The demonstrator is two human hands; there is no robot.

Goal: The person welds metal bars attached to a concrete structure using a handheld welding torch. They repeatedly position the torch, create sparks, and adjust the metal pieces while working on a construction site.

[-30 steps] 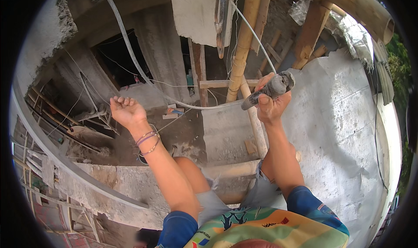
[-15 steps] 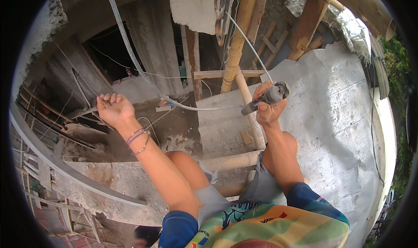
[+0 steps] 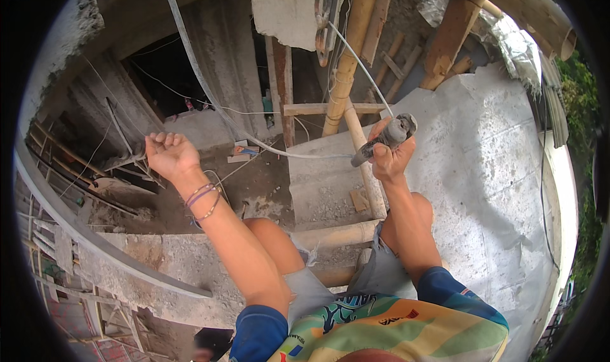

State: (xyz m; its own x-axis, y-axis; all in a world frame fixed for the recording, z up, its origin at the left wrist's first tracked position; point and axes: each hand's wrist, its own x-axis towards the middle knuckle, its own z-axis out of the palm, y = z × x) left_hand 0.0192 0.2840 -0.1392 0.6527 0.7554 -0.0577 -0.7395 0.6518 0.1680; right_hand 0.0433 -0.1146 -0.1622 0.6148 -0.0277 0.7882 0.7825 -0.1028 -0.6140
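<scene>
My right hand (image 3: pixel 393 159) is wrapped round a dark welding electrode holder (image 3: pixel 395 132) with a grey rounded head. A thin, pale, straight electrode (image 3: pixel 362 63) runs from that head up toward rusty metal bars (image 3: pixel 324 25) beside a bamboo post. Into the holder's lower end runs a thick grey cable (image 3: pixel 292 154), which sags from the upper left. My left hand (image 3: pixel 171 157), with bracelets at the wrist, is raised at the left, palm up and fingers curled in. A thin wire (image 3: pixel 114 98) ends close to its fingertips; whether they pinch it or something else is unclear.
Bamboo poles (image 3: pixel 346 76) and a wooden crosspiece (image 3: pixel 333 108) stand ahead. A grey metal sheet (image 3: pixel 483 146) covers the right side. A long curved grey bar (image 3: pixel 108 251) and a rough concrete ledge (image 3: pixel 152 260) lie at left. Below, a small box (image 3: pixel 244 150) rests on the ground.
The view has shifted slightly. My right hand has moved a little left with the electrode holder, and the cable hangs in a slightly different curve. My left hand stays curled.
</scene>
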